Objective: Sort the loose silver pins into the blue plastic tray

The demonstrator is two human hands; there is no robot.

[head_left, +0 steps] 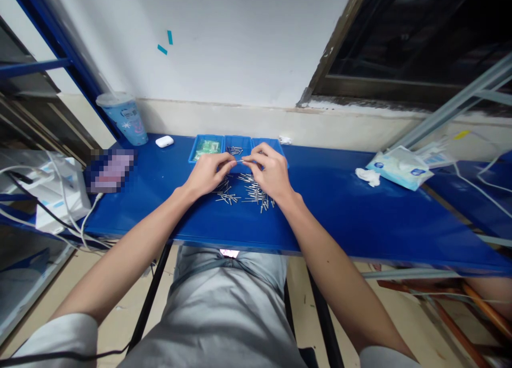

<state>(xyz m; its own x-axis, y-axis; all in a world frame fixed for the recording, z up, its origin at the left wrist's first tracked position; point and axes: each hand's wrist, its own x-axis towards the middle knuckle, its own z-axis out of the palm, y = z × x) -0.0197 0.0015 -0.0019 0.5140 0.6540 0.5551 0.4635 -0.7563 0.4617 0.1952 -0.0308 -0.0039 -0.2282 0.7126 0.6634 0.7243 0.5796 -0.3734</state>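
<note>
Between my fingertips, over the blue table, is a thin metal pin held at both ends. My left hand pinches its left end, and my right hand pinches the other. Below the hands lie loose metal pins in two piles: a smaller left pile and a larger right pile, partly covered by my right hand. Just behind stand three blue bins. The left bin holds small green pieces, the middle bin has several metal pins, and the right bin is mostly hidden.
On the blue table, a tissue pack and crumpled tissue lie right. A blue cup, white earphone case, blurred-out flat object and power strip with cables are left. A wall rises behind.
</note>
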